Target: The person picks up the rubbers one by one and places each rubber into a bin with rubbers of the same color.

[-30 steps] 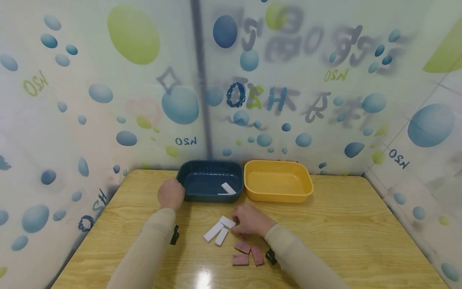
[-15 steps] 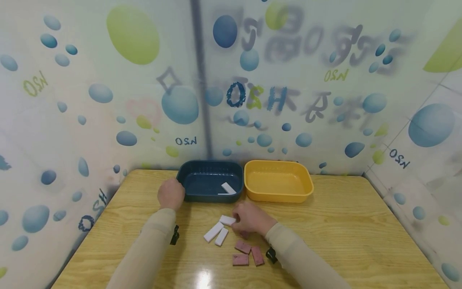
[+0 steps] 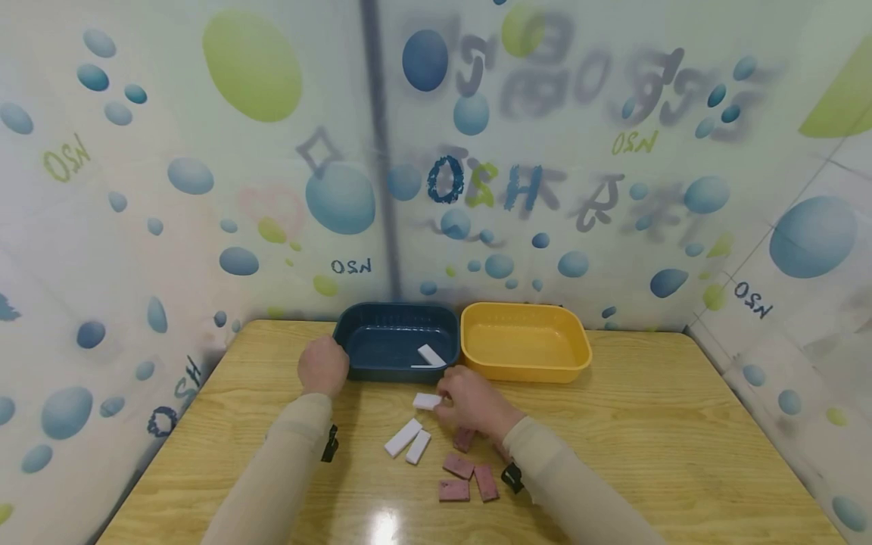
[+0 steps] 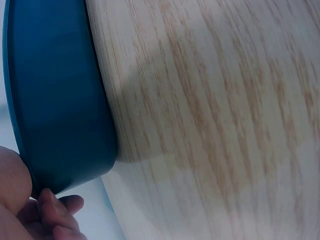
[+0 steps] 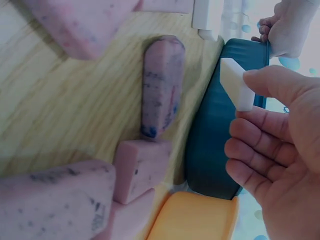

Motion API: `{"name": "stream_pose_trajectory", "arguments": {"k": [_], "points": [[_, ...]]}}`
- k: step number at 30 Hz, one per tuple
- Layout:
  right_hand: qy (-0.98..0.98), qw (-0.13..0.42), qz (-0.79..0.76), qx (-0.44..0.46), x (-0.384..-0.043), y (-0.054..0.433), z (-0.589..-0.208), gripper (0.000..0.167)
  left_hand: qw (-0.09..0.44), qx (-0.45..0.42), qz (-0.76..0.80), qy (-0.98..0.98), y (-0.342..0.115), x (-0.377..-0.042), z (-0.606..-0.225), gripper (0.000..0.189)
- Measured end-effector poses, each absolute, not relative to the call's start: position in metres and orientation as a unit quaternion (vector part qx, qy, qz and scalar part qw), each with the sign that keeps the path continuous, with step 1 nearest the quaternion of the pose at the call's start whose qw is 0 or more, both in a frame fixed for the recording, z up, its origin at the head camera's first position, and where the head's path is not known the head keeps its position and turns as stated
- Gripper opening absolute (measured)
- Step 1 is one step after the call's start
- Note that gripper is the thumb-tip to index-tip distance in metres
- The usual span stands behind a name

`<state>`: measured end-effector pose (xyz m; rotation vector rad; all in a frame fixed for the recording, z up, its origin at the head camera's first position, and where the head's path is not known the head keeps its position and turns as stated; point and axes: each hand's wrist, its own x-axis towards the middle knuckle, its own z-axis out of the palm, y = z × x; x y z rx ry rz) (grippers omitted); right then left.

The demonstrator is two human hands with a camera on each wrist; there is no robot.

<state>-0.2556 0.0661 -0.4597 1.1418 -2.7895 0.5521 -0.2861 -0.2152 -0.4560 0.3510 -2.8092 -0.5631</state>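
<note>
At the left, one left hand (image 3: 323,366) pinches the left end of the blue tray (image 3: 396,373) between thumb and curled fingers; in the left wrist view this hand is cut off at the frame edge. The single blue tray contains one clearly visible white strip (image 3: 431,355); a thin white edge (image 3: 428,367) beside it is mostly hidden by the front wall. On the table (image 3: 654,424), two white blocks (image 3: 403,438) lie close together. A third, the held white block (image 3: 426,402), is pinched between right thumb and fingers just in front of the blue tray. Next, three pink blocks (image 3: 453,490) lie in full view; two more are partly covered by the right hand (image 3: 474,403). Overlap in the right wrist view prevents a sure pink total. One yellow tray (image 3: 526,372) stands at the right.
</note>
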Motion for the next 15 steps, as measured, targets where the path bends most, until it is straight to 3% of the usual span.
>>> {"name": "stream_pose_trajectory", "arguments": {"k": [15], "points": [[-0.893, 0.138, 0.204, 0.377, -0.256, 0.065, -0.448, 0.014, 0.129, 0.126, -0.197, -0.964, -0.214, -0.286, -0.455, 0.031]]}}
